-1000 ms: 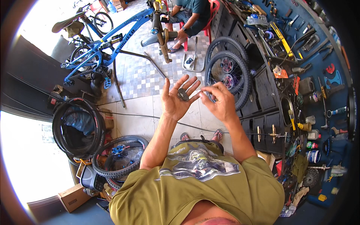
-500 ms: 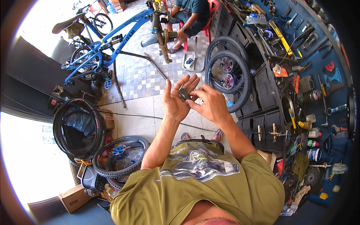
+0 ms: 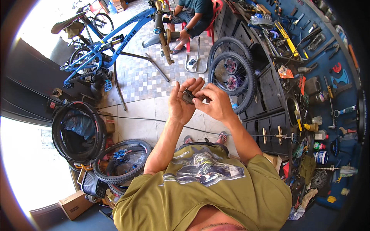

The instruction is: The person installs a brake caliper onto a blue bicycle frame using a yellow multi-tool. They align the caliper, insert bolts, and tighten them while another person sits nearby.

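Both my hands are raised in front of my chest over the tiled floor. My left hand (image 3: pixel 181 103) is turned palm up, slightly cupped, with a small dark flat part (image 3: pixel 188 97) held on its fingers. Bent over it from the right, my right hand (image 3: pixel 216 103) has its fingers closed and its thumb and fingertips pressed on that part. Another small dark bit (image 3: pixel 208 99) shows beneath the right fingers. The parts are too small for me to tell their exact kind.
A blue bicycle frame (image 3: pixel 127 37) hangs at the far left near a seated person (image 3: pixel 194 17). Bicycle wheels (image 3: pixel 230 73) stand right of my hands, beside black drawers (image 3: pixel 266 90) and a tool wall (image 3: pixel 327 46). Tires (image 3: pixel 58 133) and another wheel (image 3: pixel 123 161) sit at left.
The small dark part has tilted in my left hand, and a second dark bit now shows under my right fingers. My right hand has shifted slightly. The view has moved a little.
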`<control>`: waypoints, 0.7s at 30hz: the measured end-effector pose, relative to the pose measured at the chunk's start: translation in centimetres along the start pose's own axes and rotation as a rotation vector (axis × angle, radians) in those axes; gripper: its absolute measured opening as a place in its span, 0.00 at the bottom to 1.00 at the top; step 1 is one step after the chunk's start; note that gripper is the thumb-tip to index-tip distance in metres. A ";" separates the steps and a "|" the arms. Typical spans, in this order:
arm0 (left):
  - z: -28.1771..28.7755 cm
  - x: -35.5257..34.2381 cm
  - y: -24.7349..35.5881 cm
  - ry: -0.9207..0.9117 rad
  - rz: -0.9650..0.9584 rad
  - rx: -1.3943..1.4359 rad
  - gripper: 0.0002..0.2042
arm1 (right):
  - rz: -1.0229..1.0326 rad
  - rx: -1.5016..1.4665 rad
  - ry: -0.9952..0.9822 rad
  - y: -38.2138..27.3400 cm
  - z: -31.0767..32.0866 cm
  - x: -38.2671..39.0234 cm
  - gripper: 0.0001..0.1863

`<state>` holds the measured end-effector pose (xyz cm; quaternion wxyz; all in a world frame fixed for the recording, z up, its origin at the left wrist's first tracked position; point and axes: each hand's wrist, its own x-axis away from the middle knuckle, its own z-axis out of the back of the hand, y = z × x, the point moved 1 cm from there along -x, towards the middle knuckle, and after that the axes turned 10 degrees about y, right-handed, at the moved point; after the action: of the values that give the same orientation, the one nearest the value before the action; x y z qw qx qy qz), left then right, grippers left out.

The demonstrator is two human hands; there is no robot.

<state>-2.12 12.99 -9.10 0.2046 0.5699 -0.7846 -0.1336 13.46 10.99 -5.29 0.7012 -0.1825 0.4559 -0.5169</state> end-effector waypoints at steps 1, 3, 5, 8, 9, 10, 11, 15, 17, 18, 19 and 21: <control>0.1 -0.1 -0.2 0.009 -0.001 -0.020 0.29 | -0.068 -0.105 -0.041 0.5 0.2 -0.2 0.14; 0.3 0.0 -0.3 0.031 0.000 -0.084 0.27 | -0.206 -0.315 -0.122 1.5 0.6 -0.6 0.15; 0.3 0.2 -0.3 0.057 0.003 -0.172 0.25 | -0.341 -0.483 -0.196 2.9 0.7 -1.0 0.16; 1.2 0.4 -0.2 0.039 0.022 -0.186 0.22 | -0.558 -0.678 -0.301 4.7 0.6 -1.1 0.16; 1.3 0.5 -0.1 0.033 0.025 -0.184 0.21 | -0.604 -0.760 -0.330 5.5 0.6 -0.9 0.16; 1.4 0.7 0.0 0.027 0.028 -0.182 0.19 | -0.650 -0.842 -0.360 6.2 0.7 -0.8 0.16; 1.4 0.8 0.1 0.021 0.031 -0.179 0.18 | -0.695 -0.924 -0.389 6.9 0.7 -0.6 0.16; 2.8 0.7 0.2 -0.024 0.097 -0.259 0.21 | -0.845 -1.125 -0.348 7.3 0.0 0.5 0.17; 3.2 0.7 0.1 -0.047 0.112 -0.281 0.22 | -0.919 -1.192 -0.362 7.4 -0.2 0.9 0.17; 3.4 0.7 0.1 -0.059 0.107 -0.290 0.22 | -0.932 -1.199 -0.378 7.3 -0.3 1.1 0.18; 3.5 0.7 0.0 -0.072 0.103 -0.298 0.23 | -0.944 -1.206 -0.395 7.2 -0.4 1.1 0.18; 3.9 0.6 0.0 -0.100 0.091 -0.323 0.25 | -0.973 -1.216 -0.416 6.9 -0.6 1.3 0.19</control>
<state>-4.10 12.28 -12.40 0.2599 0.4863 -0.7870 -0.2768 16.93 12.75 -11.20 0.2459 -0.8027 0.3869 -0.3814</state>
